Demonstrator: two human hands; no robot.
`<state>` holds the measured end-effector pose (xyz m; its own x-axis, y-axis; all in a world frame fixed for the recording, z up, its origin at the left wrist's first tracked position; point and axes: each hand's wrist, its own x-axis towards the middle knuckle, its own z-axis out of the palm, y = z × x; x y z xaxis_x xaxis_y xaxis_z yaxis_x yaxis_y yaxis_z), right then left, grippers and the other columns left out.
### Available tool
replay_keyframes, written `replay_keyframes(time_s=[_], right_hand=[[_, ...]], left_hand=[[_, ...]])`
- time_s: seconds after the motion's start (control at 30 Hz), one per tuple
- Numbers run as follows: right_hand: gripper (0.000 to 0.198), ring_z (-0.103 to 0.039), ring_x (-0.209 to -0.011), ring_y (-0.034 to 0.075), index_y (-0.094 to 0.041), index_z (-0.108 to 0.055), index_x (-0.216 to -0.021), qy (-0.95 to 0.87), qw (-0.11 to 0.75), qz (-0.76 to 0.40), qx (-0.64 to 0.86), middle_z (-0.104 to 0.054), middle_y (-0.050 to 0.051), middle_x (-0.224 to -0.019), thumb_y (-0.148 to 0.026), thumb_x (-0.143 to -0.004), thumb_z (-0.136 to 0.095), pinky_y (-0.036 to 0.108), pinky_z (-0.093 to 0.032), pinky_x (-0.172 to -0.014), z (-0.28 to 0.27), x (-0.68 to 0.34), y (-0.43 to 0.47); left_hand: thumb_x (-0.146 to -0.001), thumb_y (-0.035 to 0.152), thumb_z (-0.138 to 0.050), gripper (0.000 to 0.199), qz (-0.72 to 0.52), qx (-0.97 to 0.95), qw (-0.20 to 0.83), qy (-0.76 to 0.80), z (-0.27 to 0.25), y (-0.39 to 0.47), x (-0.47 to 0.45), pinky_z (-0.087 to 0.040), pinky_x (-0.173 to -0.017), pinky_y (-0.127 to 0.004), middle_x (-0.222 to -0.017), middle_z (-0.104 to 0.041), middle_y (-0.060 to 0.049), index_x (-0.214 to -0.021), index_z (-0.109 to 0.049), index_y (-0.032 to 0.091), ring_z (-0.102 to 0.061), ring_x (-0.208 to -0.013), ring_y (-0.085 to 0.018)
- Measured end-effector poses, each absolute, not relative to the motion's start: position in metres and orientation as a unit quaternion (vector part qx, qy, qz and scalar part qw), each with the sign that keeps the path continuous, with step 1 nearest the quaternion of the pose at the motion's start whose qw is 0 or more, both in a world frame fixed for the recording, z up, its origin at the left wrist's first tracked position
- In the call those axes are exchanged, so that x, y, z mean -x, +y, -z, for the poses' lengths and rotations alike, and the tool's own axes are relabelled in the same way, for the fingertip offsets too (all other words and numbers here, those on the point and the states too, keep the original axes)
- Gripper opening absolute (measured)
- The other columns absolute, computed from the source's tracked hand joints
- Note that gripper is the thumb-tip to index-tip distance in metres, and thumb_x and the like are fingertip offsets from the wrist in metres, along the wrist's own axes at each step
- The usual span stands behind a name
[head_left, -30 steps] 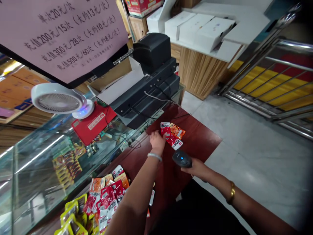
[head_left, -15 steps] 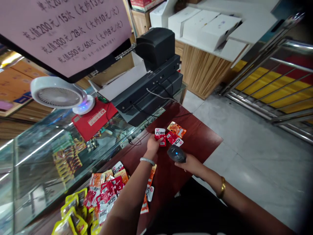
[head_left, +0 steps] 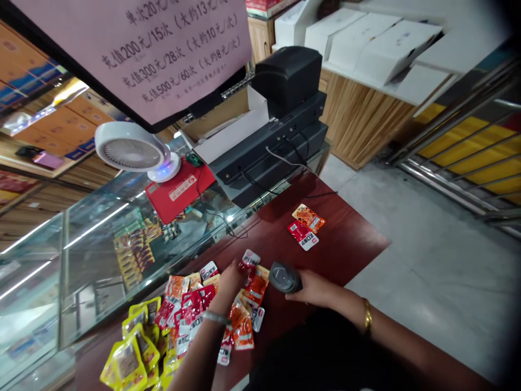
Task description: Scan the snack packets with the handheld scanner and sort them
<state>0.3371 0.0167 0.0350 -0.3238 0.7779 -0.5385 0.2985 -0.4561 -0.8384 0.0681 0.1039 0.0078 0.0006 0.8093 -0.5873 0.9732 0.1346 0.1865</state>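
Observation:
A small red and white snack packet [head_left: 251, 257] is pinched in my left hand [head_left: 233, 282], over the near edge of a pile of packets. In my right hand [head_left: 307, 288] is a black handheld barcode scanner [head_left: 284, 276], its head pointing left toward that packet. Orange packets [head_left: 244, 320] lie just below my left hand. Beside my left wrist are red and white packets [head_left: 189, 312], partly hidden by the forearm, and yellow packets [head_left: 130, 355] lie farther left. Farther up the table, a red packet [head_left: 302, 234] touches an orange packet [head_left: 311, 218].
The dark red tabletop [head_left: 345, 233] borders a glass display counter [head_left: 93, 239]. Behind stand a grey cash drawer with a black printer [head_left: 288, 76], an open white box [head_left: 236, 133], a white fan [head_left: 130, 146] and a pink price sign [head_left: 175, 49]. Metal rails [head_left: 459, 157] are at right.
My left hand has moved back toward the pile, from beside the two separate packets, still with a red and white packet. The scanner has shifted slightly left and down. The view has swung left.

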Motion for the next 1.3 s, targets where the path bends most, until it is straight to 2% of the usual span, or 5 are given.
replay_keyframes(time_s=[0.13, 0.43, 0.6, 0.93, 1.3], right_hand=[[0.048, -0.069, -0.093, 0.027, -0.018, -0.071, -0.108, -0.481, 0.175, -0.645, 0.568, -0.077, 0.007, -0.103, -0.033, -0.064, -0.081, 0.033, -0.052, -0.082, -0.028, -0.348, 0.012], [0.04, -0.055, -0.046, 0.012, -0.017, -0.066, -0.104, -0.369, 0.174, -0.662, 0.629, -0.067, -0.001, -0.063, -0.039, -0.072, -0.074, 0.021, -0.041, -0.045, -0.008, -0.389, -0.008], [0.04, -0.05, -0.042, 0.01, -0.016, -0.064, -0.101, -0.342, 0.206, -0.644, 0.653, -0.062, -0.003, -0.058, -0.041, -0.072, -0.074, 0.021, -0.039, -0.043, -0.002, -0.4, -0.012], [0.044, -0.068, -0.073, 0.022, -0.017, -0.068, -0.109, -0.429, 0.184, -0.618, 0.632, -0.076, 0.006, -0.085, -0.037, -0.07, -0.077, 0.027, -0.052, -0.06, -0.026, -0.388, 0.013], [0.045, -0.071, -0.092, 0.027, -0.017, -0.07, -0.112, -0.499, 0.16, -0.692, 0.496, -0.077, 0.009, -0.105, -0.033, -0.07, -0.078, 0.036, -0.054, -0.082, -0.042, -0.322, 0.033]], left_hand=[[-0.082, 0.039, -0.063, 0.037, 0.136, -0.719, 0.097, 0.675, -0.021, 0.112, -0.076, -0.044, -0.09, -0.04, -0.109, -0.065, -0.015, -0.111, -0.06, 0.016, -0.059, -0.107, -0.03], [-0.072, 0.063, -0.068, 0.071, 0.05, -0.76, 0.2, 0.617, 0.014, 0.163, -0.259, -0.039, -0.094, -0.04, -0.123, -0.055, -0.016, -0.125, -0.055, 0.017, -0.05, -0.115, -0.031], [-0.073, 0.053, -0.072, 0.047, 0.071, -0.763, 0.197, 0.612, 0.02, 0.158, -0.268, -0.04, -0.091, -0.041, -0.118, -0.059, -0.015, -0.102, -0.063, 0.017, -0.052, -0.113, -0.031], [-0.076, 0.022, -0.073, 0.038, -0.033, -0.618, 0.449, 0.645, 0.032, 0.127, -0.175, -0.049, -0.077, -0.024, -0.094, -0.072, -0.001, -0.109, -0.053, 0.021, -0.068, -0.084, -0.015], [-0.076, 0.017, -0.066, 0.043, -0.033, -0.611, 0.402, 0.682, 0.007, 0.073, -0.089, -0.05, -0.084, -0.03, -0.108, -0.069, -0.01, -0.116, -0.052, 0.016, -0.066, -0.095, -0.02]])
